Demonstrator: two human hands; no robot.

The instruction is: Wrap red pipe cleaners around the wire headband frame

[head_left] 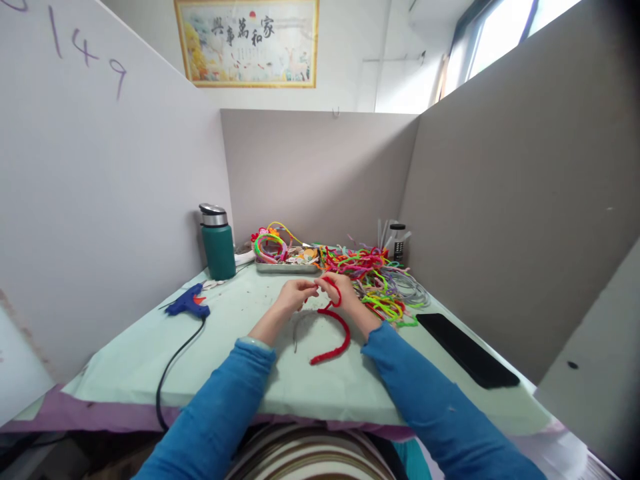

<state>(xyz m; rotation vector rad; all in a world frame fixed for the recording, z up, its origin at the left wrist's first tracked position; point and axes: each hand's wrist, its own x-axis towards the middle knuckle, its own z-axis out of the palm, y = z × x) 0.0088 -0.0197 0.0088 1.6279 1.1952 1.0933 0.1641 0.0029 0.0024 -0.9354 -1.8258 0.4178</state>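
Observation:
A red pipe cleaner point(339, 293) runs between my two hands, above the middle of the table. My left hand point(296, 294) pinches it near one end. My right hand point(336, 291) is closed on it too, with a loop of it curving over the fingers. Below the hands hangs or lies a curved hoop point(347, 333), partly wrapped in red fuzzy strand, with bare grey wire point(295, 337) showing at its left end. Whether the pinched strand is one piece with the wrapping, I cannot tell.
Loose coloured pipe cleaners point(373, 270) pile up behind my right hand. A metal tray point(287, 269) of small pieces stands at the back. To the left are a green bottle point(219, 250) and a blue glue gun point(187, 303) with its cord. A black phone-like slab point(465, 348) lies right.

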